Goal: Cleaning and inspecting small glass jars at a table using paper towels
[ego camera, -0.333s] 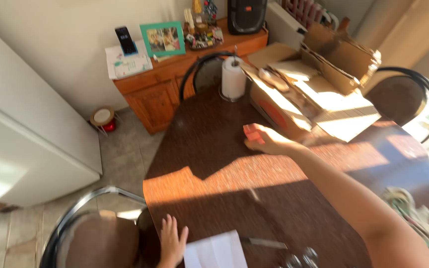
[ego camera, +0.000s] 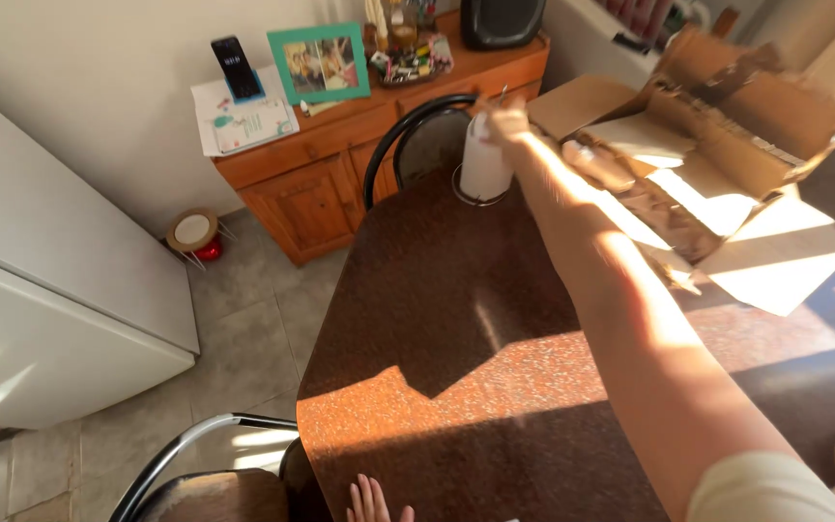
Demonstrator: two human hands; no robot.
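white paper roll (ego camera: 484,164) stands upright in a wire holder at the desk's (ego camera: 456,319) far edge, just before a black chair (ego camera: 424,135). right hand (ego camera: 506,116) reaches its top, grip seemingly pinching there, though blurred. left hand (ego camera: 371,502) lies at the near edge, fingers spread flat. open cardboard box (ego camera: 727,126) fills the far right corner.

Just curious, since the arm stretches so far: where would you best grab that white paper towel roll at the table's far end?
Probably round the middle of the paper towel roll, from the near side. It stands upright on a wire holder, and the right hand is already at its top; a chair back stands just behind.
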